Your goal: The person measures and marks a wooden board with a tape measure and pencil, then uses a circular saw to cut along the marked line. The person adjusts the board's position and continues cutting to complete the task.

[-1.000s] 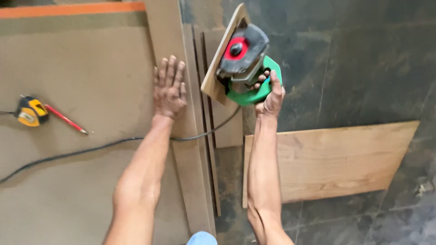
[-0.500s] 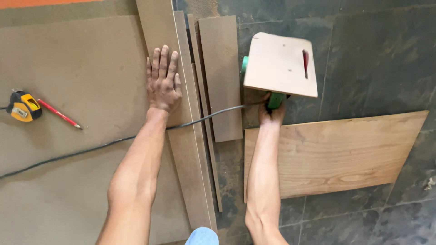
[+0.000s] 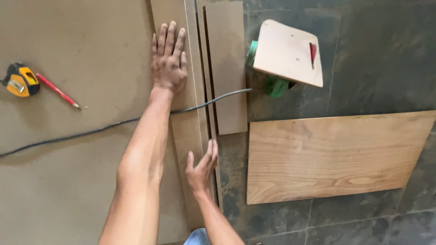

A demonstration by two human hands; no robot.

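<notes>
My left hand (image 3: 169,61) lies flat, fingers spread, on a long brown board strip (image 3: 186,127) at the edge of a large brown sheet (image 3: 81,149). Lower down, my right hand (image 3: 201,169) hovers open over the narrow strips (image 3: 210,122) beside that board, holding nothing. A green circular saw (image 3: 277,84) rests upside down on the dark floor at the upper right. Its pale wooden base plate (image 3: 286,52) faces up, with a red blade showing through a slot. The saw's black cord (image 3: 104,127) runs left under my left forearm.
A yellow and black tape measure (image 3: 19,80) and a red pencil (image 3: 58,91) lie on the large sheet at the left. A shorter brown board (image 3: 227,68) lies beside the strips. A light plywood panel (image 3: 336,154) lies on the dark tiled floor (image 3: 377,59) at the right.
My right hand set the saw down on the floor, let go of it, and drew back toward me to the narrow strips. My left hand stayed pressed on the board.
</notes>
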